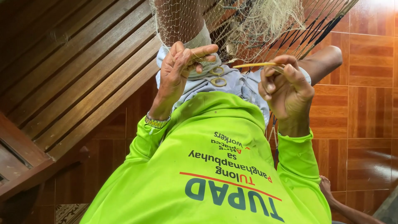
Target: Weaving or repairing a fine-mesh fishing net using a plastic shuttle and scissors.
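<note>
The left hand [178, 66] is pinching the fine pale mesh fishing net [248, 20] taut, fingers closed on it. The right hand [286, 89] is gripping a slim yellow netting needle [253, 65], pointing it toward the held mesh.

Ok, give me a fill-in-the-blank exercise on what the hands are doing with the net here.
1. The right hand holds a thin ____-coloured netting needle.
2. The left hand pinches the fine mesh of a fishing ____.
3. On the left wrist sits a metal ____.
4. The person's long sleeves are bright ____.

Missing words: yellow; net; watch; green
</note>
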